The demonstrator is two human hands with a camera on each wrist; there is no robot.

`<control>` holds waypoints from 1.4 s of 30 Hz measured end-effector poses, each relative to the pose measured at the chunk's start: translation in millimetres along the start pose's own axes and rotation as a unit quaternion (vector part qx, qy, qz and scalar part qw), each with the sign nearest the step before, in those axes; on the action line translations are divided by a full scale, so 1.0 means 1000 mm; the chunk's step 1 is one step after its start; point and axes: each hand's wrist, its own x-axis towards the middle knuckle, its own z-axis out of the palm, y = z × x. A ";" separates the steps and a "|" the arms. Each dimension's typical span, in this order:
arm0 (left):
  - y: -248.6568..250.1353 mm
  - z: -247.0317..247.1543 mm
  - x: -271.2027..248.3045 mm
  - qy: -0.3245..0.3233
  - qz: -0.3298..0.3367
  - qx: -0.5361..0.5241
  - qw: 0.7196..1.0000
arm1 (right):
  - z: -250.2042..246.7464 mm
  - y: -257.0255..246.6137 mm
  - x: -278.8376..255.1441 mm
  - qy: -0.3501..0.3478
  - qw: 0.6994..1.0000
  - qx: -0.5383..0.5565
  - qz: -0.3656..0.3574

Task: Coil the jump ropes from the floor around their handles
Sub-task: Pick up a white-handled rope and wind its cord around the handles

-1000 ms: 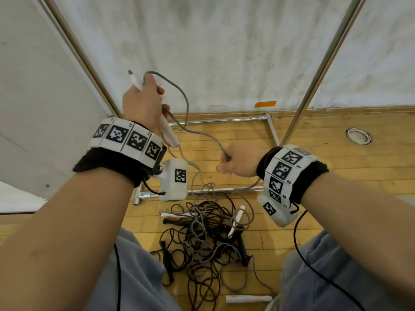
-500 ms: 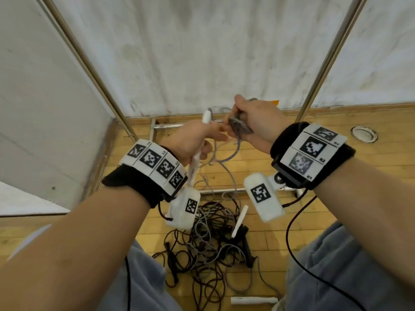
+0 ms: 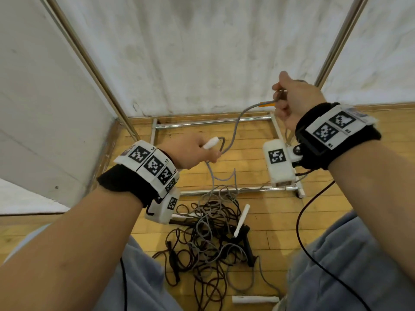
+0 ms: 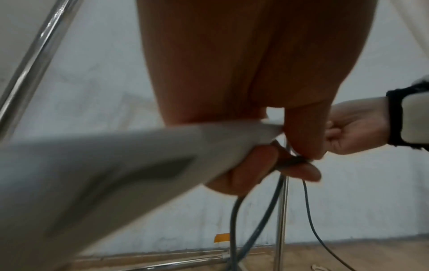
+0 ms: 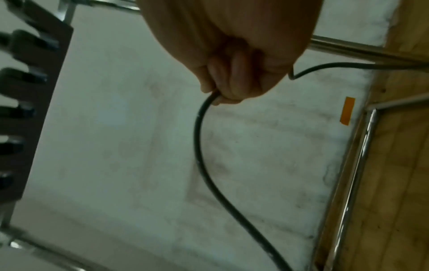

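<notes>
Grey jump-rope cord (image 3: 235, 124) spans both hands: left hand (image 3: 190, 151) fingers wrap its white plastic handle (image 3: 210, 142), right hand (image 3: 296, 102) fingers fist the cord.

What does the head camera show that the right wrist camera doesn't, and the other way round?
Only the head view shows the left hand gripping a white handle, and the tangled rope pile on the floor. Only the right wrist view shows the right hand's curled fingers from beneath, closed round the cord. Both show the right hand holding the grey rope and the orange tape.
</notes>
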 end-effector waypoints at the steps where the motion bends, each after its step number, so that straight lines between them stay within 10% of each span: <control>1: -0.001 -0.001 -0.001 -0.015 0.000 0.023 1.000 | 0.000 -0.001 0.001 0.004 0.999 0.032 0.003; 6: 0.002 -0.004 -0.003 0.049 0.019 -0.123 0.991 | 0.008 0.003 -0.008 -0.057 0.984 0.147 0.081; 12: 0.011 -0.011 0.005 0.187 0.030 -0.423 0.886 | 0.028 0.045 -0.029 -0.223 0.950 -0.184 0.118; 16: 0.011 -0.018 0.007 0.241 0.025 -0.496 0.834 | 0.035 0.068 -0.045 -0.416 0.818 -0.385 0.096; 19: 0.007 -0.026 0.007 0.278 0.014 -0.540 0.795 | 0.043 0.081 -0.054 -0.416 0.681 -0.602 -0.031; 21: 0.004 -0.030 0.008 0.299 0.020 -0.554 0.777 | 0.044 0.082 -0.058 -0.381 0.640 -0.663 -0.069; 29: -0.004 -0.029 0.009 0.218 -0.009 -0.535 0.816 | 0.040 0.022 -0.054 -0.255 0.939 -0.230 0.000; 42: 0.022 0.018 -0.004 0.090 0.096 -0.270 0.954 | 0.030 -0.015 -0.055 -0.153 0.966 0.207 0.029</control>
